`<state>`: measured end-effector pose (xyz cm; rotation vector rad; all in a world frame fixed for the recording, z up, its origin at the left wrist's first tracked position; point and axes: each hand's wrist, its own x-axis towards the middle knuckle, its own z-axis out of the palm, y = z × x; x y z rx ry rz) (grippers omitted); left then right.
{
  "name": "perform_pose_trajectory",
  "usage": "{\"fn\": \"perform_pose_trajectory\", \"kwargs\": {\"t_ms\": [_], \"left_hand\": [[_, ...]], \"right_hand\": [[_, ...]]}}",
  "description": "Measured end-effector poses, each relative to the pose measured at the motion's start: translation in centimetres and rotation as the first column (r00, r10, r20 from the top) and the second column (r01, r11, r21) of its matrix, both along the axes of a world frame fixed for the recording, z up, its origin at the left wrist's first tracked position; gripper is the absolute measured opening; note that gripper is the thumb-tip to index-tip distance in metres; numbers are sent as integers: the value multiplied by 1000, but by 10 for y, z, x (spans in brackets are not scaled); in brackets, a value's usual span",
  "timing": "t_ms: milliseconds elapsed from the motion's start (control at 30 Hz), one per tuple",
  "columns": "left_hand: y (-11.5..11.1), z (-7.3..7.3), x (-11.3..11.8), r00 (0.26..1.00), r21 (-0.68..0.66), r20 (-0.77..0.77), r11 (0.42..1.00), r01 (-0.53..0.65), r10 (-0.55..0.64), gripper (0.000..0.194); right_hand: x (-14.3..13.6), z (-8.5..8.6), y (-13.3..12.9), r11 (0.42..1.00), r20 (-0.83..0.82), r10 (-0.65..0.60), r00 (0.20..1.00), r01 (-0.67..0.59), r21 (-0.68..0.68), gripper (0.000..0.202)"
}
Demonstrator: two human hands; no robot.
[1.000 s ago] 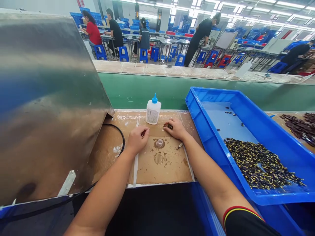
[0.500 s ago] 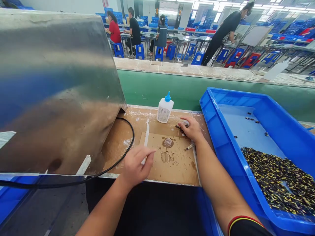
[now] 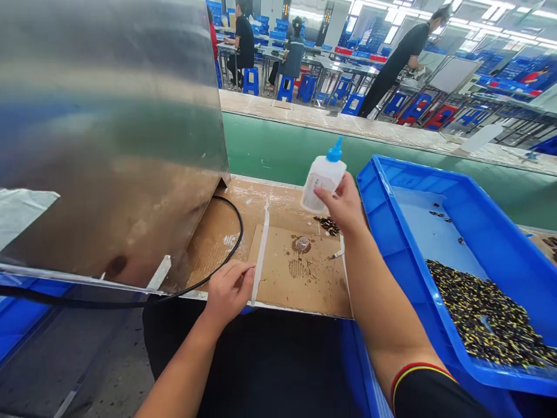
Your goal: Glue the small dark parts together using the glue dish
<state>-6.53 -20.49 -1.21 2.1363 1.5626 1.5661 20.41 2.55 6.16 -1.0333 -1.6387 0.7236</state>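
Note:
My right hand (image 3: 346, 203) is wrapped round a white squeeze bottle (image 3: 321, 180) with a blue nozzle cap, tilted and lifted above the bench. Near the front edge, my left hand (image 3: 230, 288) is closed in a pinch beside the white tape strip (image 3: 260, 255); whatever its fingertips hold is too small to make out. Between the hands lies a cardboard sheet (image 3: 278, 293) with wet spots and a small clear cap (image 3: 301, 244) on it. A little pile of black and yellow pieces (image 3: 328, 225) sits below the bottle. A slim pointed tool (image 3: 336, 254) rests at the sheet's right side.
A large blue bin (image 3: 391, 232) on the right holds many black and yellow pieces (image 3: 487, 313). A metal housing (image 3: 117, 139) stands at left, with a black cable (image 3: 238, 232) curving onto the bench. Behind runs a green belt (image 3: 270, 145). People sit and stand at far tables.
My right hand has gone from the small pile to the squeeze bottle and raised it off the bench. My left hand stays pinched, slightly lower and further left. The view has shifted a little.

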Motion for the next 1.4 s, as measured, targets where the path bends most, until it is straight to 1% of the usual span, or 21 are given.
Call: {"fn": "perform_pose_trajectory", "kwargs": {"t_ms": [33,67,100,167,200,267,367,433,500,633,800,900,1033,1167,1267,1400], "left_hand": [[-1,-1,-1,1000,-7,13,1000,7,-7,13],[-1,-2,-1,1000,-13,24,1000,16,-16,13],[-2,-2,-2,999,-16,32,1000,26,-25,13],[-2,-3,-2,998,-13,36,999,44,-43,14],[-2,-3,-3,998,-6,34,999,53,-53,15],[-2,-4,-3,997,6,31,998,69,-69,16],[-2,-4,-2,995,9,40,996,91,-91,17],[-3,-6,-1,994,0,47,995,97,-97,16],[-4,-7,-1,994,-12,54,995,95,-94,16],[-5,-9,-1,995,-23,62,997,80,-79,16],[-5,-12,-2,995,-14,59,997,76,-75,19],[-6,-14,-2,996,-20,55,997,76,-75,20],[-7,-12,-2,996,-16,48,997,72,-72,20],[-6,-9,-2,997,-1,42,998,64,-64,19],[-5,-8,-1,997,11,42,998,66,-67,19],[-6,-9,-1,996,6,53,997,70,-71,18]], "right_hand": [[14,8,-19,1000,42,-3,999,2,30,71],[27,15,-39,1000,95,-7,995,5,26,70],[39,20,-61,1000,163,1,987,2,-24,68],[60,23,-103,989,324,32,945,18,-148,69],[68,21,-122,976,402,68,913,23,-216,68],[80,14,-151,939,489,121,864,60,-337,69],[91,1,-173,879,537,200,819,92,-468,73],[94,-5,-178,865,571,244,784,91,-494,70],[95,-7,-179,865,606,277,746,80,-495,68],[91,-2,-178,869,646,310,698,68,-490,70],[86,7,-173,868,663,337,668,52,-494,68],[85,9,-171,866,676,338,655,66,-496,68],[86,9,-170,871,679,339,651,56,-488,67],[87,10,-168,881,709,328,624,68,-468,68],[86,13,-167,875,722,338,604,82,-477,71],[83,16,-167,862,721,354,596,90,-499,73]]}}
